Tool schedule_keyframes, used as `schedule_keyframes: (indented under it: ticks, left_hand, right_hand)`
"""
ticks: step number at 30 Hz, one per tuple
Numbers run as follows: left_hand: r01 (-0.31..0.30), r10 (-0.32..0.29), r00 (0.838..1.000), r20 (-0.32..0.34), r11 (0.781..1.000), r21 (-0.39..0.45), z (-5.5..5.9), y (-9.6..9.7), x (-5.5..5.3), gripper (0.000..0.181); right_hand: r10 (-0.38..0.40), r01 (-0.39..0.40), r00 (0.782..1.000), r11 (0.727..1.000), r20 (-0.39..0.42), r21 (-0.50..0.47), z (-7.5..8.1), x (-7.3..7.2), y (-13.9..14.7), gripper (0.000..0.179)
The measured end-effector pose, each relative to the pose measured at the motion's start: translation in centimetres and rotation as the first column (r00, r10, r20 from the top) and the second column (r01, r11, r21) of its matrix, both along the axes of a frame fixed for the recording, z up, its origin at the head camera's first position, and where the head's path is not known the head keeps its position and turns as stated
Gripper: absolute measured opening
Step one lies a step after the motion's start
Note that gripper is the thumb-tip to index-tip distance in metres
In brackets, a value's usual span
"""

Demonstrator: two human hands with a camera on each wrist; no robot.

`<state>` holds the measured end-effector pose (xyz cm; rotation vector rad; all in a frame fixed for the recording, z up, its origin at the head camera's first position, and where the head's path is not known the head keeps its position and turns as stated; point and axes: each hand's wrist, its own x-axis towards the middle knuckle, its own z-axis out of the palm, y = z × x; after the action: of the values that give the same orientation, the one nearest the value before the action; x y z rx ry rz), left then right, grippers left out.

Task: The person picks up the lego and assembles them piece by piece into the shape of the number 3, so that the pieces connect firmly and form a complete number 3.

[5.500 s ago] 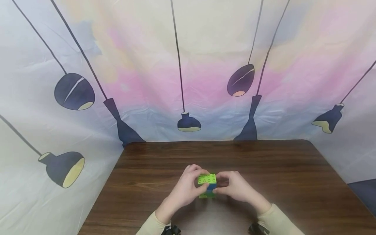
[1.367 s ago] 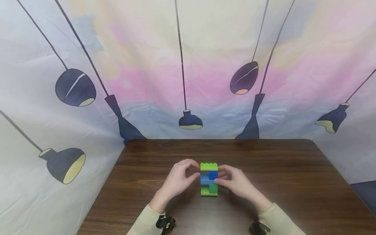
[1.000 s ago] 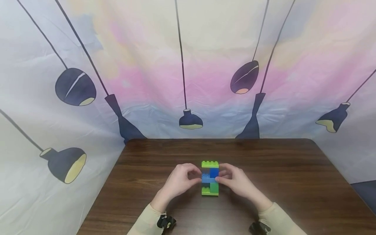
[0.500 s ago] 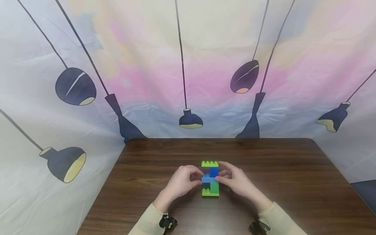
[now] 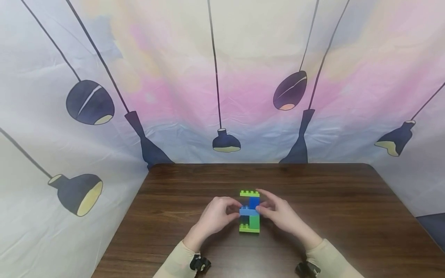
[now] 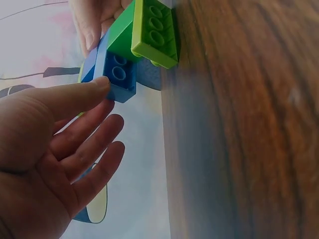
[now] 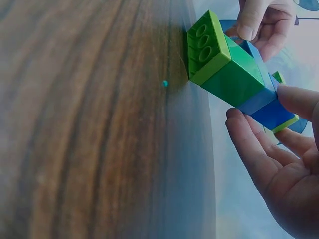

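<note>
A tower of toy building bricks is held up between my hands, its hollow underside showing in both wrist views. A lime brick (image 5: 249,230) forms the bottom, with a green brick (image 5: 255,222) on its right half. Above lies a light blue brick (image 5: 245,212), then a dark blue brick (image 5: 255,202), and a lime brick (image 5: 248,194) on top. My left hand (image 5: 216,216) pinches the overhanging left end of the light blue brick between thumb and index finger. From the right side, my right hand (image 5: 281,213) grips the tower at the blue bricks, index finger at the top brick.
Below is a brown wood-grain table (image 5: 180,200). A hanging cloth (image 5: 180,116) printed with lamps stands behind its far edge. A tiny teal speck (image 7: 165,83) shows against the tabletop in the right wrist view.
The tower has tilted so its front faces me. My left hand left the upper part, came away, then took the light blue brick's left end. My right index finger rose to the top brick.
</note>
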<state>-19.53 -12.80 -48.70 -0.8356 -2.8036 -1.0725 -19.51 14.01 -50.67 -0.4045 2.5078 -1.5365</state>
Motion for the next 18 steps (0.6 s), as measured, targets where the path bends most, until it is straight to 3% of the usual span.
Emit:
schedule_keyframes:
  ticks: [8, 12, 18]
  left_hand:
    - [-0.004, 0.004, 1.000, 0.019, 1.000, -0.005, -0.20, 0.24, -0.01, 0.016]
    - [-0.012, 0.012, 0.999, 0.030, 1.000, -0.004, -0.25, 0.29, -0.03, 0.015]
    - [-0.022, 0.023, 0.999, 0.036, 1.000, -0.005, -0.33, 0.38, -0.07, 0.012]
  right_hand:
    - [-0.003, 0.003, 1.000, 1.000, 0.017, 0.004, 0.09, -0.03, 0.14, 0.059]
    - [-0.030, 0.029, 0.999, 0.999, 0.016, 0.019, 0.16, -0.04, 0.14, 0.058]
    - [-0.093, 0.096, 0.992, 0.995, 0.081, -0.033, 0.19, 0.07, -0.05, 0.056]
